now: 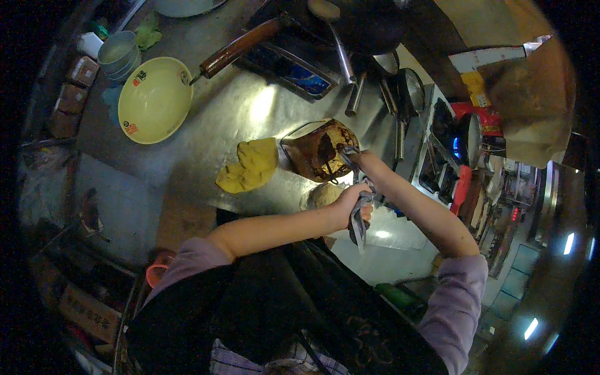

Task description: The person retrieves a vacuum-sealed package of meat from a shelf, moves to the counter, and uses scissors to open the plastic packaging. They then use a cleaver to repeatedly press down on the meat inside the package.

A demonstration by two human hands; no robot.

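A twisted grey strip, apparently cloth [360, 224], runs between my hands and hangs below the lower one. My left hand [352, 206] is closed around its lower part, fingers wrapped over it. Higher up, my right hand [366, 161] grips the other end, right beside a brown-stained shiny container [323, 152]; whether the fingers also touch that container is hard to tell. Its mouth faces up and left. A rounded pale item [321, 196], partly covered by my left hand, sits below the container. Left of it lies a crumpled yellow cloth [253, 166].
On the steel worktop [211, 126] stand a yellow bowl [157, 101] and stacked bowls [118, 54]. A wooden handle [241, 47] sticks out near a dark wok [375, 23]. Several metal-handled utensils [386, 96] lie ahead. At right, a stove burner [457, 146] shows blue flame.
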